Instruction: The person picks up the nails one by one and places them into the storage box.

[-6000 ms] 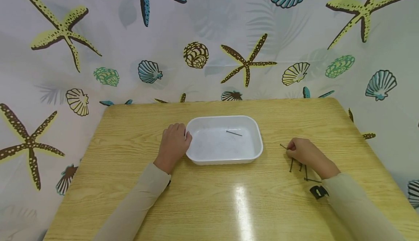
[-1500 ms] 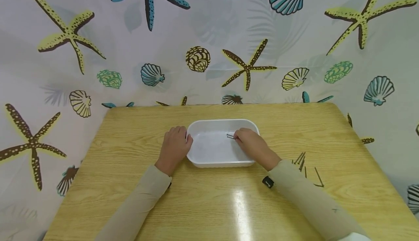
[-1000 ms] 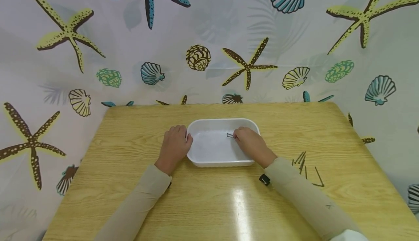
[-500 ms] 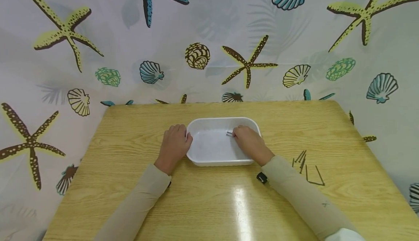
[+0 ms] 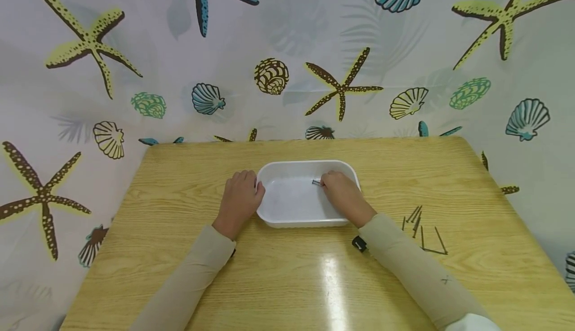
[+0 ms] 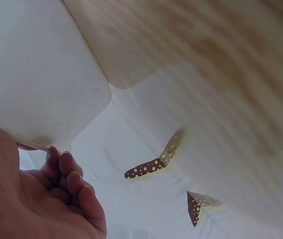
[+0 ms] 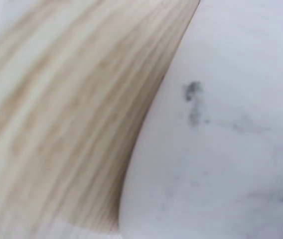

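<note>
A white plastic tray (image 5: 287, 202) stands on the wooden table. My left hand (image 5: 240, 198) grips its left rim, thumb over the edge; the left wrist view shows the curled fingers (image 6: 84, 196) beneath the rim, beside the tray's outer wall. Inside the tray at the right, my right hand (image 5: 345, 197) pinches a thin dark nail. Two nail heads (image 5: 316, 182) poke out to the left of its fingertips, close side by side; the shafts are hidden by the hand. Only the tray's white side (image 7: 221, 149) and table show in the right wrist view.
Several loose nails (image 5: 417, 224) lie on the table (image 5: 278, 276) right of the tray, close to the right sleeve (image 5: 413, 271). A black strap piece (image 5: 359, 243) sits under the right wrist. Behind the table hangs a cloth (image 5: 224, 61) printed with starfish and shells.
The right hand has moved from the loose nails on the table into the tray. Lately it shifts only slightly, and the two nail heads sit closer together. The left hand keeps its grip.
</note>
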`<state>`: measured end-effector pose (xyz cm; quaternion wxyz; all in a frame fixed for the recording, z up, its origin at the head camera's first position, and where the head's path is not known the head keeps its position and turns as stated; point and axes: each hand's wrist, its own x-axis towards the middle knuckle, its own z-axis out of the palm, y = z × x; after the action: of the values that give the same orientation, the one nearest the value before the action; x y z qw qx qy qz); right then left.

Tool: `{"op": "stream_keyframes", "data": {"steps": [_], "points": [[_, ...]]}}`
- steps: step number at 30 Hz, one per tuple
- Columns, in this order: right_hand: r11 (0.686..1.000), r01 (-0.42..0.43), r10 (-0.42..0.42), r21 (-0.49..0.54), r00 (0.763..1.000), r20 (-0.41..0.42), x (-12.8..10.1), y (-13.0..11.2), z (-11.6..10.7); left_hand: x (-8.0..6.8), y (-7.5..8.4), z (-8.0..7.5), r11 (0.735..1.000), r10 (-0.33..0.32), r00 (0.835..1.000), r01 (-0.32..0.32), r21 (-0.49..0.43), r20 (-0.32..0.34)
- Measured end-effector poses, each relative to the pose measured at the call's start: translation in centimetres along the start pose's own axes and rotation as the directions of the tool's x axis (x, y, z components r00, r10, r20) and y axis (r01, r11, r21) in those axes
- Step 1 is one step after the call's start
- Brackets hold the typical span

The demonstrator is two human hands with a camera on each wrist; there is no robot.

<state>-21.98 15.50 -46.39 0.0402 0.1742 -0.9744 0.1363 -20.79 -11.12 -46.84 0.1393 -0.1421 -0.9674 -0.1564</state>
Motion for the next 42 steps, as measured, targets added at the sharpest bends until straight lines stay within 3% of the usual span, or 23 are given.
{"op": "stream_keyframes", "data": {"steps": [30,42], "points": [[1.0,-0.007,0.007,0.027,1.0,0.006,-0.03,-0.1,-0.31,-0.04,0.1,-0.1,1.0,0.003,1.0,-0.003,0.022,0.005],[0.999,-0.012,0.014,0.053,1.0,-0.027,0.2,0.05,0.08,0.11,0.05,-0.01,0.999,0.018,1.0,-0.018,0.026,-0.003]]}}
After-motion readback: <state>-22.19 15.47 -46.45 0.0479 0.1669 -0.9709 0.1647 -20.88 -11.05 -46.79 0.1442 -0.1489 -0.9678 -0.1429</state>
